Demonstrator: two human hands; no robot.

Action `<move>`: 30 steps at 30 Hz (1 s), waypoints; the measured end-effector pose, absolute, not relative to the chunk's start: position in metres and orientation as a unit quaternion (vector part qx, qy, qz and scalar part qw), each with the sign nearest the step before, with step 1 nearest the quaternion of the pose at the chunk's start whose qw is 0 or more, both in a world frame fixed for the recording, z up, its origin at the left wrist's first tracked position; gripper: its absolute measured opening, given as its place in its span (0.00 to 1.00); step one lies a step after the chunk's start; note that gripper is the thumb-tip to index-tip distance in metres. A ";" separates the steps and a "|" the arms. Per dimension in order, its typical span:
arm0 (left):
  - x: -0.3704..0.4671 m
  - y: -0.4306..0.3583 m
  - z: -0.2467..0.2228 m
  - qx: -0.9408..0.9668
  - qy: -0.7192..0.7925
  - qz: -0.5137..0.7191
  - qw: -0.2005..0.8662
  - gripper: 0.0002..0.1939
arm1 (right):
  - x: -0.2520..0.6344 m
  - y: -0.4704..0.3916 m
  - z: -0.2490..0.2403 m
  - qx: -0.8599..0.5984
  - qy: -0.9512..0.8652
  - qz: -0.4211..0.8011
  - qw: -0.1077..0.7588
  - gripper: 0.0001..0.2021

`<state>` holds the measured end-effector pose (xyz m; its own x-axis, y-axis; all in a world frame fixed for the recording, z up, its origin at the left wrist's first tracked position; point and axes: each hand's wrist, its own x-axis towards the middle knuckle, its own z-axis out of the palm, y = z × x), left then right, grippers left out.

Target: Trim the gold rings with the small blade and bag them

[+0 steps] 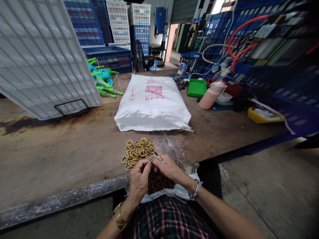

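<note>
A heap of brass-coloured rings [137, 153] lies on the table's near edge, just beyond my hands. My left hand [139, 181] is closed, thumb and forefinger pinching what looks like one ring, mostly hidden by the fingertips. My right hand [168, 167] is closed beside it, the fingertips of both hands nearly meeting. From its fingers sticks a small pointed tool [158, 156] with a dark tip and a pale part; its exact kind is unclear. Below my hands, an open white bag [180, 192] on my lap holds many dark brownish pieces [160, 183], seemingly rings.
A full white sack [153, 99] with red print lies beyond the heap. At left stands a white plastic crate [47, 59], near green and turquoise plastic pieces [106, 79]. A green tray [196, 87], pink bottle [210, 96] and yellow dish [264, 116] sit at right.
</note>
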<state>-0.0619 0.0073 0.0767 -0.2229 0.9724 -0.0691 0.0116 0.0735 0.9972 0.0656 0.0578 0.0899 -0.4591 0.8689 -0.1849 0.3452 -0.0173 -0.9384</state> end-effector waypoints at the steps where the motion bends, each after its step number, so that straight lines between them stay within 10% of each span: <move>1: -0.062 0.007 0.076 0.417 0.572 0.520 0.477 0.10 | 0.065 0.058 0.090 -0.462 -0.653 0.546 0.248 0.14; 15: -0.061 0.006 0.076 0.252 0.490 0.503 0.665 0.16 | 0.070 0.059 0.084 -0.491 -0.719 0.416 0.262 0.09; 30: -0.058 0.009 0.078 0.234 0.504 0.518 0.651 0.17 | 0.067 0.047 0.087 -0.487 -0.855 0.173 0.038 0.12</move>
<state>-0.0584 0.0087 0.0784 -0.0436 0.9095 -0.4135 -0.4389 0.3544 0.8257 0.0666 0.0468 0.0865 -0.5226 0.8462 -0.1039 0.8201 0.4656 -0.3325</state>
